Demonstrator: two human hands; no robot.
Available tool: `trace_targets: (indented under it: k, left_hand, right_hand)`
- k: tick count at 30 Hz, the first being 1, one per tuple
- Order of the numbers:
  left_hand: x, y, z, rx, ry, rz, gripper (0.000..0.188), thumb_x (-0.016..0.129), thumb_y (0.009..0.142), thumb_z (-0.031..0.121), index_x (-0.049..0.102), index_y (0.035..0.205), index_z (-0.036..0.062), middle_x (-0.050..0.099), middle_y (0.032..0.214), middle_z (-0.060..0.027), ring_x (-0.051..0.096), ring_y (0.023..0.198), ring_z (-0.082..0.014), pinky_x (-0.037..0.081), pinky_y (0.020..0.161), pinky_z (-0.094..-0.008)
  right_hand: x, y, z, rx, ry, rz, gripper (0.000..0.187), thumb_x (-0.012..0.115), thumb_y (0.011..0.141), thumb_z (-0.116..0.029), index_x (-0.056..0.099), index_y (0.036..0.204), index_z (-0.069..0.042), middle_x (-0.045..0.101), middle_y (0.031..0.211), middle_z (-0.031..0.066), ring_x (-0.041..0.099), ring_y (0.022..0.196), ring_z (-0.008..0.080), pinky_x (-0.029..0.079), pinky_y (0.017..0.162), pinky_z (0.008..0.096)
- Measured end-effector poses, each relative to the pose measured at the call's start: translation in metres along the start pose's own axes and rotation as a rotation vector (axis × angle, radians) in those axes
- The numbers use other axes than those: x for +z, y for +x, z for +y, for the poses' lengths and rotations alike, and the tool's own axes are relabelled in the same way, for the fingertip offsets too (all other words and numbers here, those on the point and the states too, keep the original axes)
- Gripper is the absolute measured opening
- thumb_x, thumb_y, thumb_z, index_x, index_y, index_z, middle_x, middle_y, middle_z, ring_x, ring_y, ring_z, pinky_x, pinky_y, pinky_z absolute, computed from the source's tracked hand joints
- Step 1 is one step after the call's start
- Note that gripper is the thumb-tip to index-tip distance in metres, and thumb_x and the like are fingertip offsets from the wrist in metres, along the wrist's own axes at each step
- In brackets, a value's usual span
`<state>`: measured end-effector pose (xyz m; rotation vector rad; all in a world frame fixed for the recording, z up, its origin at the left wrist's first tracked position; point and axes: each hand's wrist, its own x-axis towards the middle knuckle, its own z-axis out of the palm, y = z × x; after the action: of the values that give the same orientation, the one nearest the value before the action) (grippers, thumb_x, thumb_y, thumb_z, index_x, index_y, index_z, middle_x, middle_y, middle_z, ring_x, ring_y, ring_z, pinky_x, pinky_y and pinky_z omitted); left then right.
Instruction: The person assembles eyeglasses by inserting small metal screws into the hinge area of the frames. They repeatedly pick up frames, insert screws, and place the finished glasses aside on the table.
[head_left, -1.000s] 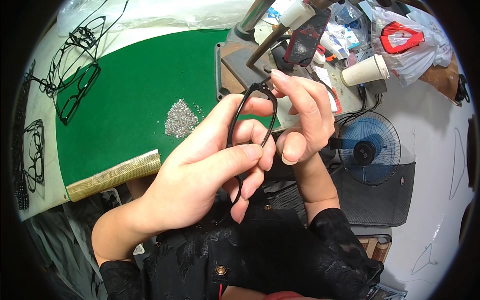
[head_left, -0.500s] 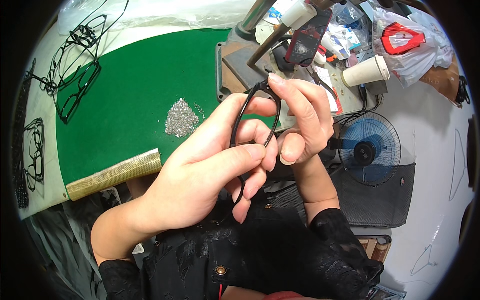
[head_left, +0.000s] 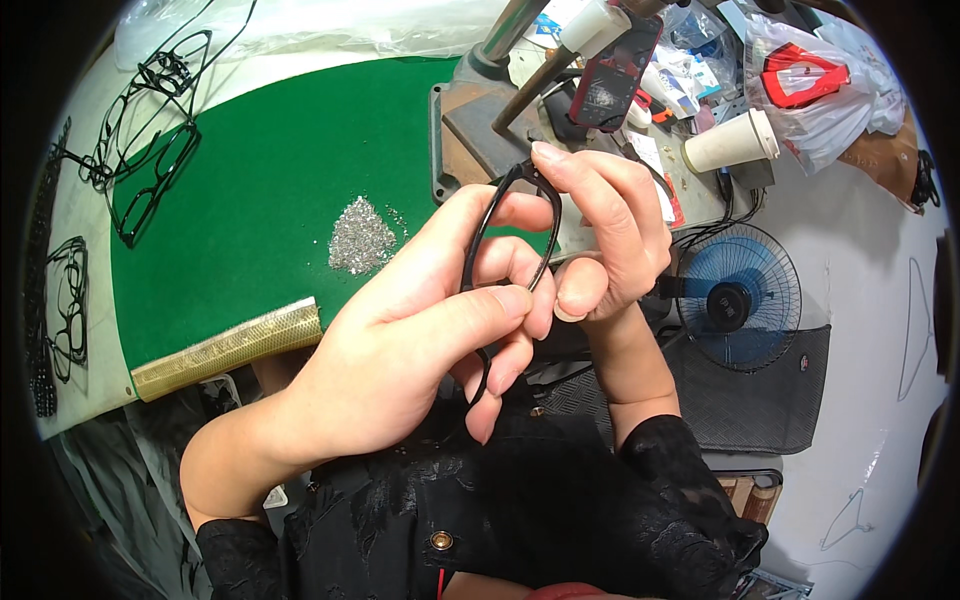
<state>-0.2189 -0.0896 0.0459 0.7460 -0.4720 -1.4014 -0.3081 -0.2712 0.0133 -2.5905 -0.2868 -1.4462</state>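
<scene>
A black eyeglass frame (head_left: 469, 262) is held up in front of me, tilted so one rim stands nearly on end. My left hand (head_left: 405, 335) grips it, thumb pressed over the rim and fingers curled behind. Part of the frame is hidden by those fingers. With a fingertip, my right hand (head_left: 612, 230) touches the upper corner of the frame. Its thumb stays apart from that fingertip, and nothing shows between them. Beyond my left hand, a heap of small shiny metal bits (head_left: 362, 237) lies on the green mat (head_left: 240, 170).
More black eyeglass frames (head_left: 158, 185) lie at the left. A gold patterned strip (head_left: 228, 350) edges the mat. Behind my hands stands a metal machine base (head_left: 470, 130) with a phone (head_left: 618, 75). At right are a paper cup (head_left: 732, 141) and a blue fan (head_left: 735, 300).
My right fingertip has slid slightly left and down over the frame's corner, covering a small dark tip that showed there before. My left hand's hold stays the same.
</scene>
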Motion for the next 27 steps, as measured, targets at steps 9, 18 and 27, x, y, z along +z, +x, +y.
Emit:
trace_targets:
  k: [9, 18, 27]
  left_hand:
    - [0.0014, -0.0002, 0.0025, -0.017, -0.010, 0.004, 0.050, 0.047, 0.090, 0.009, 0.029, 0.136, -0.0019, 0.051, 0.091, -0.0105, 0.052, 0.061, -0.0137, 0.045, 0.043, -0.0220]
    - [0.0006, 0.0005, 0.0013, -0.010, 0.012, 0.004, 0.051, 0.047, 0.090, 0.010, 0.029, 0.136, -0.0022, 0.050, 0.091, -0.0107, 0.052, 0.061, -0.0136, 0.045, 0.044, -0.0218]
    - [0.0017, -0.0005, 0.0016, -0.006, -0.010, -0.006, 0.051, 0.048, 0.090, 0.011, 0.029, 0.135, -0.0020, 0.050, 0.090, -0.0105, 0.051, 0.061, -0.0130, 0.045, 0.043, -0.0217]
  right_hand:
    - [0.0018, -0.0020, 0.0003, -0.021, -0.059, 0.030, 0.078, 0.045, 0.078, -0.073, 0.069, 0.104, -0.004, 0.060, 0.081, 0.0079, 0.060, 0.064, 0.0221, 0.051, 0.055, 0.0323]
    - [0.0012, -0.0020, 0.0023, -0.043, -0.045, 0.045, 0.075, 0.043, 0.080, -0.071, 0.069, 0.101, -0.003, 0.060, 0.081, 0.0084, 0.060, 0.063, 0.0221, 0.051, 0.054, 0.0321]
    - [-0.0056, -0.0011, -0.0060, 0.123, 0.068, -0.029, 0.076, 0.044, 0.080, -0.070, 0.069, 0.103, -0.002, 0.062, 0.083, 0.0100, 0.063, 0.068, 0.0229, 0.053, 0.056, 0.0320]
